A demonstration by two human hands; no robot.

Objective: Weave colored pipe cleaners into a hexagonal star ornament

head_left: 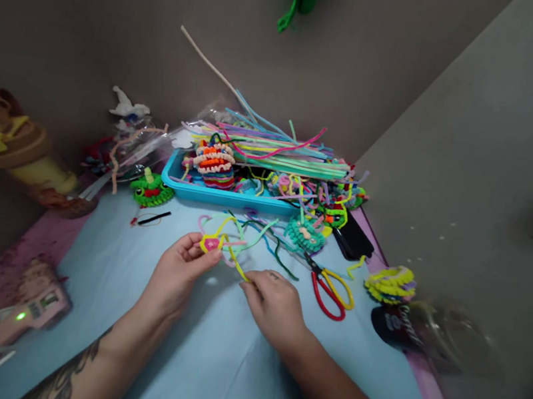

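My left hand (185, 264) pinches a small pipe-cleaner piece (211, 243) with a pink middle and a yellow edge. Pink, mint and yellow ends stick out from it. A yellow pipe cleaner (235, 262) runs from this piece to my right hand (275, 302), whose thumb and fingers are closed on its end. Just beyond my hands lie loose green and blue pipe cleaners (269, 244). Right of them rest scissors (327, 290) with one red and one yellow handle, blades partly apart. A teal fuzzy figure (305, 234) sits behind the blades.
A blue tray (226, 198) heaped with pipe cleaners (274, 150) stands at the back. A green fuzzy figure (151, 189) is left of it. On the right are a black phone-like object (354, 237) and a yellow fuzzy piece (389, 285). A pink power strip (25, 316) lies at left.
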